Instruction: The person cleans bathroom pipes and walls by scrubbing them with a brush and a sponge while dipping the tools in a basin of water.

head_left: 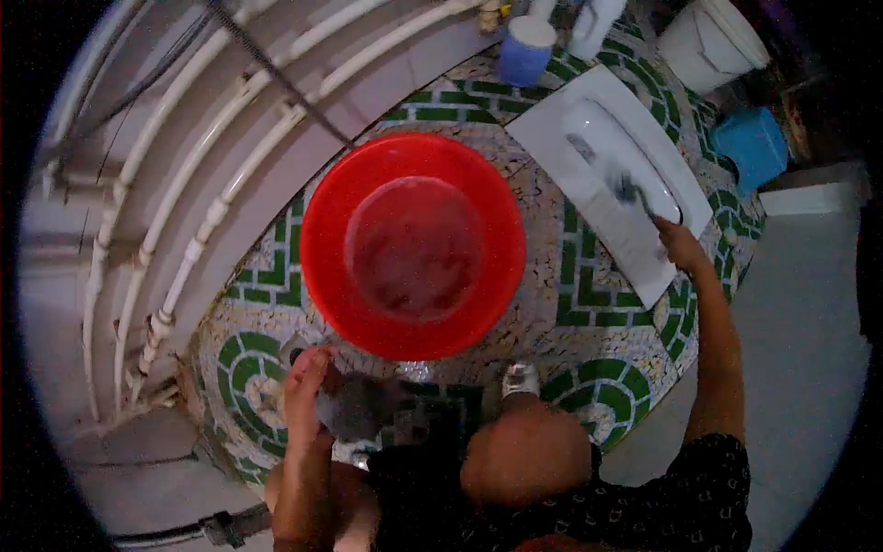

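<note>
My right hand (679, 247) is closed around the handle of a brush (647, 201). Its dark head lies inside the basin of a white squat toilet (600, 145) set in the floor. My left hand (308, 382) is low on the left, fingers curled, beside my leg. Against that hand is a blurred grey bundle that looks like cloth (354, 407); the hand seems to grip its edge. In front of me stands a large red plastic basin (322, 276) holding cloudy water.
White pipes (198, 244) run along the left wall. A blue-and-white container (526, 57) and a white bottle (596, 28) stand behind the toilet. To the right are a white bucket (713, 46) and a light blue bin (751, 147). The floor has green-patterned tiles (575, 267).
</note>
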The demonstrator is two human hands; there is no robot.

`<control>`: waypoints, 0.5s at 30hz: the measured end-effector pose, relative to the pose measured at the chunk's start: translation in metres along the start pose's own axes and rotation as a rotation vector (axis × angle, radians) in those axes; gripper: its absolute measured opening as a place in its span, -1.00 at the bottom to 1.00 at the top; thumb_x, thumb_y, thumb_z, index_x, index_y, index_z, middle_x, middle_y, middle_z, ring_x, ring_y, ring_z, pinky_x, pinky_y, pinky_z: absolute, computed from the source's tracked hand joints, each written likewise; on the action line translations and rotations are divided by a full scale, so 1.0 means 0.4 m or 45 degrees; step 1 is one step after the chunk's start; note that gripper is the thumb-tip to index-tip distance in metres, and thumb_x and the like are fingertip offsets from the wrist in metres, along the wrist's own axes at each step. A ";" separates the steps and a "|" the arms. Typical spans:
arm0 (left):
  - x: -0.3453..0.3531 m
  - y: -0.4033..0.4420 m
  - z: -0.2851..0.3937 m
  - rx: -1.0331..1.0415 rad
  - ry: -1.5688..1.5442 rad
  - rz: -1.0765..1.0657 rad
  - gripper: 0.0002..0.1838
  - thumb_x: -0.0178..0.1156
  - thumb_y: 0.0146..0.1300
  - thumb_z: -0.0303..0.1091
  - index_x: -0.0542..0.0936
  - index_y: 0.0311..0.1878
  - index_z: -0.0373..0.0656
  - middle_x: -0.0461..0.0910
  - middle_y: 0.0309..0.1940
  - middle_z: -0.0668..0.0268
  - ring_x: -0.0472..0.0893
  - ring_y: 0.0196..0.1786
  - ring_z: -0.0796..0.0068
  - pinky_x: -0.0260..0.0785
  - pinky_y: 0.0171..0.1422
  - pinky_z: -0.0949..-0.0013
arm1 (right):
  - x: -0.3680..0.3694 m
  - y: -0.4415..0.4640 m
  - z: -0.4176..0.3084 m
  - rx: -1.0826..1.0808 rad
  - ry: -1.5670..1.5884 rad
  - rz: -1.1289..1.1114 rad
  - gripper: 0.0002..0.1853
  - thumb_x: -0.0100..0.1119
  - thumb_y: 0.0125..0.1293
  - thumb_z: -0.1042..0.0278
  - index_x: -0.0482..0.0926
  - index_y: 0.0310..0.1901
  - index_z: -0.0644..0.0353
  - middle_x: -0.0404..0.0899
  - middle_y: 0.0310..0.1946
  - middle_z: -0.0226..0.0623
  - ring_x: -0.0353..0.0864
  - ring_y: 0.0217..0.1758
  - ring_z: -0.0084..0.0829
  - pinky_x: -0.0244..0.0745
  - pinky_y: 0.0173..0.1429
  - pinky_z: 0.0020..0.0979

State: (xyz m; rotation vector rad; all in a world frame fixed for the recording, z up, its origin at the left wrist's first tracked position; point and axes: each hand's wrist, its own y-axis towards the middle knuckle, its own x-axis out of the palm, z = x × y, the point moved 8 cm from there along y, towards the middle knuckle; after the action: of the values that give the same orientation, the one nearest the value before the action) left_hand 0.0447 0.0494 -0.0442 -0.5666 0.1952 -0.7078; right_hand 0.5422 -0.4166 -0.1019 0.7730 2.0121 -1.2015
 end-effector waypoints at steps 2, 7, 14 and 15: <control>0.041 -0.018 0.053 -0.014 -0.218 0.013 -0.72 0.12 0.22 -0.20 0.52 -0.12 -0.19 0.46 -0.39 0.41 0.47 -0.33 0.54 0.36 -0.17 0.41 | -0.078 -0.089 -0.170 0.001 0.337 0.225 -0.55 -0.11 0.34 0.24 0.26 0.27 -0.01 0.58 -0.40 -0.22 0.29 -0.69 -0.59 0.28 -0.60 -0.57; -0.037 -0.036 0.064 -0.221 -0.710 0.056 -0.68 0.09 0.22 -0.16 0.50 -0.03 -0.12 0.50 -0.30 0.32 0.55 -0.24 0.37 0.45 -0.16 0.25 | 0.153 -0.225 -0.554 -0.451 0.614 -0.233 -0.53 -0.14 0.33 0.30 0.21 0.29 -0.01 0.58 -0.38 -0.21 0.34 -0.65 -0.56 0.32 -0.55 -0.48; -0.084 -0.086 0.104 -0.355 -1.011 0.237 -0.75 0.14 0.19 -0.18 0.55 -0.15 -0.12 0.50 -0.43 0.40 0.54 -0.35 0.42 0.44 -0.27 0.30 | 0.484 -0.205 -0.816 -0.674 -0.827 -0.311 -0.39 -0.16 0.27 0.37 -0.03 0.36 -0.09 0.56 -0.40 0.02 0.55 -0.47 -0.08 0.40 -0.41 -0.11; -0.089 -0.089 0.111 -0.350 -1.038 0.210 -0.75 0.14 0.19 -0.18 0.55 -0.17 -0.12 0.50 -0.44 0.40 0.53 -0.37 0.43 0.43 -0.28 0.30 | 0.489 -0.205 -0.840 -0.648 -0.891 -0.313 -0.37 -0.15 0.26 0.38 -0.04 0.36 -0.11 0.56 -0.41 0.02 0.56 -0.46 -0.06 0.40 -0.40 -0.10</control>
State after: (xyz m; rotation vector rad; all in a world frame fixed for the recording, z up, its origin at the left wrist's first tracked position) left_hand 0.0140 0.0696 0.0117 -1.0448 -0.4242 -0.2480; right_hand 0.2815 -0.1166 -0.0918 -0.1451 1.7072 -0.8520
